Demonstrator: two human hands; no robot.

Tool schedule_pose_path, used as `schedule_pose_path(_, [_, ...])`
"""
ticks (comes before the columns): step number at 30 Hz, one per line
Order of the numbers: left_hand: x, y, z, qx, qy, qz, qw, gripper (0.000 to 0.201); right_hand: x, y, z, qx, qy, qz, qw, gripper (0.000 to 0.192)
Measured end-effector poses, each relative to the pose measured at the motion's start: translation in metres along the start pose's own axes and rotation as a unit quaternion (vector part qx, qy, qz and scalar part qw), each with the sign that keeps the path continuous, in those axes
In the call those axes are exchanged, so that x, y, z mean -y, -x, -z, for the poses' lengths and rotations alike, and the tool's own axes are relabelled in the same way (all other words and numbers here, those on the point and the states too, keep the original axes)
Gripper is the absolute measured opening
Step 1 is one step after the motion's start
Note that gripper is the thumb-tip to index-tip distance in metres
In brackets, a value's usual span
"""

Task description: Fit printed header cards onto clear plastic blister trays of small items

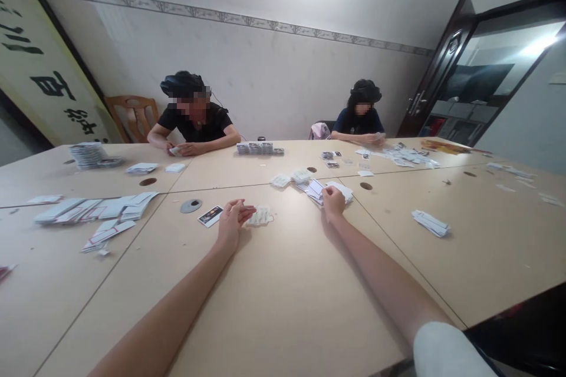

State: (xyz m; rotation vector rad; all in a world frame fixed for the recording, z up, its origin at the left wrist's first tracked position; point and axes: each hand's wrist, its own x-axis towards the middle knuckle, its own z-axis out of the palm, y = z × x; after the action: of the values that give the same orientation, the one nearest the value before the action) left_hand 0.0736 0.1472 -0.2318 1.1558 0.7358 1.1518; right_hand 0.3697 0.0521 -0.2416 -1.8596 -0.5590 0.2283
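Across the wide tan worktop (283, 306), made of several boards pushed together, lie loose heaps of small white packets and cards; two other people sit at the far side, one in a black shirt (194, 121) and one in dark blue (360, 121), each with their own hands on their own piles. Nearer, at the left, a long spread of flat white sleeves (97, 209) fans over the seam, and a smaller stack of packets (431, 222) sits well apart at the right. Under the right hand (332, 200) is a loose pile of white cards (325, 189); the fingers curl down onto its top, touching it, though I cannot tell whether they have closed on a card. The left hand (232, 221) rests with fingers half curled, pinching what looks like a thin clear sleeve (260, 216) by its near edge, the rest of it lying on the wood. Just beside that hand lies a small photo card (210, 215), face up, and a grey round disc (191, 206) past it. Such cards and sleeves look very light, thin and slick, stiff enough to keep flat but easy to crease; judged from this, a light pinch at an edge or corner suits them, one piece peeled from the pile at a time.
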Motion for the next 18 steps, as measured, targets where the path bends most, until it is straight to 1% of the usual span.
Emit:
schedule_pose_path(2, [-0.001, 0.003, 0.0, 0.02, -0.032, -0.032, 0.999, 0.033, -0.001, 0.0, 0.0, 0.008, 0.009, -0.009, 1.0, 0.032])
schedule_pose_path(4, [-0.003, 0.008, -0.002, 0.053, -0.075, -0.068, 0.993, 0.04, -0.001, -0.001, 0.003, 0.014, 0.012, -0.02, 1.0, 0.033])
schedule_pose_path(7, [-0.006, 0.021, -0.007, 0.117, -0.164, -0.131, 0.971, 0.059, 0.0, -0.002, 0.009, 0.017, 0.004, -0.035, 0.999, 0.033])
schedule_pose_path(10, [-0.007, 0.035, -0.012, 0.182, -0.27, -0.188, 0.927, 0.075, 0.006, 0.002, 0.013, 0.011, -0.021, -0.043, 0.999, 0.034])
schedule_pose_path(12, [-0.007, 0.041, -0.015, 0.224, -0.337, -0.213, 0.889, 0.082, 0.013, 0.008, 0.012, 0.014, -0.048, -0.043, 0.998, 0.036])
schedule_pose_path(13, [-0.006, 0.043, -0.016, 0.243, -0.366, -0.224, 0.87, 0.084, 0.017, 0.013, 0.01, 0.026, -0.064, -0.042, 0.997, 0.036])
schedule_pose_path(15, [-0.005, 0.045, -0.018, 0.272, -0.413, -0.248, 0.833, 0.086, 0.027, 0.027, 0.002, 0.078, -0.1, -0.039, 0.991, 0.037])
schedule_pose_path(17, [-0.003, 0.044, -0.02, 0.293, -0.451, -0.269, 0.799, 0.087, 0.037, 0.046, -0.008, 0.161, -0.136, -0.04, 0.977, 0.036])
schedule_pose_path(18, [-0.002, 0.043, -0.02, 0.3, -0.467, -0.278, 0.784, 0.088, 0.041, 0.056, -0.013, 0.209, -0.153, -0.044, 0.965, 0.035])
